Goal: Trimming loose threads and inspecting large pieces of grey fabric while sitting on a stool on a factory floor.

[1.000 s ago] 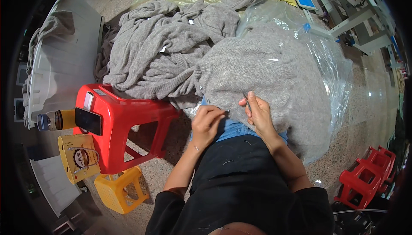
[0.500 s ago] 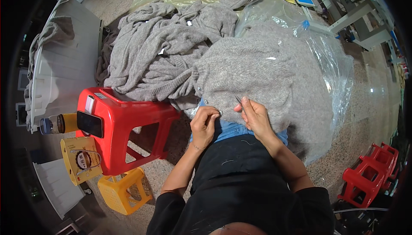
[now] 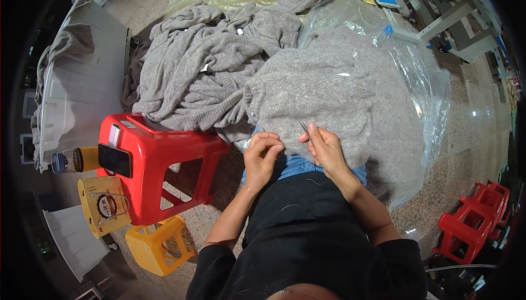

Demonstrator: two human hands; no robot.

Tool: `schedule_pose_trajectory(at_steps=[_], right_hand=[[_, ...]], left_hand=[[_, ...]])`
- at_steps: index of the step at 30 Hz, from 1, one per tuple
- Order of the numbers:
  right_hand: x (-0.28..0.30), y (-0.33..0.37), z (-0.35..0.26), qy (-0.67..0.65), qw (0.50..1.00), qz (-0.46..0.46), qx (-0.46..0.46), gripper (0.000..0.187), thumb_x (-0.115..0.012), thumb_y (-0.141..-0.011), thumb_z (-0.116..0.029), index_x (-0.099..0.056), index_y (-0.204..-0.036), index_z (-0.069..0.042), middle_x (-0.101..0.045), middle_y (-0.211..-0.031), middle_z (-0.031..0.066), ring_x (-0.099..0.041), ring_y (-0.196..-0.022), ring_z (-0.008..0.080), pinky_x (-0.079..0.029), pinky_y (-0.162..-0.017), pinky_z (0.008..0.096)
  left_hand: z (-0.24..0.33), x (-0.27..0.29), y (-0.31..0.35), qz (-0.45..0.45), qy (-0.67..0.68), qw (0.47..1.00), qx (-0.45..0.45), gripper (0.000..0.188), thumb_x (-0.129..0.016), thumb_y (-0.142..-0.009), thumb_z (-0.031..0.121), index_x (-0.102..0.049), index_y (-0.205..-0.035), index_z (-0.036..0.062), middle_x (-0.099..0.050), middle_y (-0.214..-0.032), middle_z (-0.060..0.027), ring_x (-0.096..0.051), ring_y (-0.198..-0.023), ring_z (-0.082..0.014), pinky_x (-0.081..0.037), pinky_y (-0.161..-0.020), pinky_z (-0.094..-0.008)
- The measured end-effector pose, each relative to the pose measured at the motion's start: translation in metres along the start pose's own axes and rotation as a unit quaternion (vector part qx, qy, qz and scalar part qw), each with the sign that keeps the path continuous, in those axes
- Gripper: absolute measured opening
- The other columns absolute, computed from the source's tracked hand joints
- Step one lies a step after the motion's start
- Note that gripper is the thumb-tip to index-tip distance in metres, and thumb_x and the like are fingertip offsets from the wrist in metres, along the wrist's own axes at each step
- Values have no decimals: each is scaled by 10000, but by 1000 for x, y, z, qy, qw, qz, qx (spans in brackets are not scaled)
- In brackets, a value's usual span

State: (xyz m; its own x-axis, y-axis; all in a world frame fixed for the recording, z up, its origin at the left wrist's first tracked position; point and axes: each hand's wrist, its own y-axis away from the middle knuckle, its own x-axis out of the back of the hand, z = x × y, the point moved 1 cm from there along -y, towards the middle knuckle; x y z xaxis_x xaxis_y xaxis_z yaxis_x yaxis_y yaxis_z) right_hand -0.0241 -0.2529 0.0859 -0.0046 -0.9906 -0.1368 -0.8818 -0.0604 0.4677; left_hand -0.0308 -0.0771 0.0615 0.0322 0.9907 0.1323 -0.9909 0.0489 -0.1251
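A grey knit garment with shiny buttons along its left edge lies spread over my lap. My left hand is at its near left edge, thumb and fingers pinched together by the button row; the fingertips cover what is exactly between them. My right hand is closed around a slim, pointed metal tool, whose dark tip sticks out up and left over the knit. Most of the tool is hidden in the fingers. A small white tag shows on the garment's upper part.
Left of the garment lies a heap of grey knitwear. A red stool carries a phone; a yellow stool and a yellow box stand near it. Clear plastic sheeting lies at right, red stools beyond.
My left hand has shifted slightly, its fingers now extending over the button that showed at the fingertips before. My right hand with the tool stays nearly in place.
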Motion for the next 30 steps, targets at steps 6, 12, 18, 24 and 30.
schedule_pose_trajectory(at_steps=[6,12,18,24,30], right_hand=[[-10,16,-12,40,995,-94,-13,428,-433,-963,-386,-592,-800,-24,-373,-509,-58,-311,-411,16,-252,-373,183],[-20,23,-7,192,972,-138,13,434,-467,-947,-356,-622,-710,-28,-382,-499,-53,-339,-480,34,-279,-450,231],[-28,21,-6,243,960,-132,35,430,-489,-933,-351,-632,-696,-22,-379,-487,-32,-355,-492,59,-296,-468,265],[-33,17,-3,251,960,-118,40,433,-501,-926,-352,-641,-681,-23,-378,-468,-30,-360,-477,62,-294,-452,273],[-34,14,-1,229,967,-104,40,434,-510,-922,-349,-640,-667,-23,-381,-465,-31,-361,-472,59,-290,-445,272]], left_hand=[[7,18,11,45,256,943,208,33,-613,-839,-10,-611,-871,-19,-635,-970,-129,-598,-682,-118,-506,-582,-241],[11,20,14,102,170,970,140,56,-629,-829,-12,-630,-871,-47,-655,-874,-121,-608,-640,-130,-512,-572,-238],[21,24,19,140,169,962,160,68,-633,-832,-3,-624,-865,-62,-654,-791,-111,-620,-645,-144,-520,-595,-243],[24,23,20,131,210,956,157,36,-633,-829,-10,-626,-841,-42,-658,-790,-106,-610,-626,-122,-516,-585,-235],[28,23,21,122,195,960,159,36,-639,-829,3,-630,-833,-32,-661,-802,-98,-586,-614,-107,-491,-569,-223]])
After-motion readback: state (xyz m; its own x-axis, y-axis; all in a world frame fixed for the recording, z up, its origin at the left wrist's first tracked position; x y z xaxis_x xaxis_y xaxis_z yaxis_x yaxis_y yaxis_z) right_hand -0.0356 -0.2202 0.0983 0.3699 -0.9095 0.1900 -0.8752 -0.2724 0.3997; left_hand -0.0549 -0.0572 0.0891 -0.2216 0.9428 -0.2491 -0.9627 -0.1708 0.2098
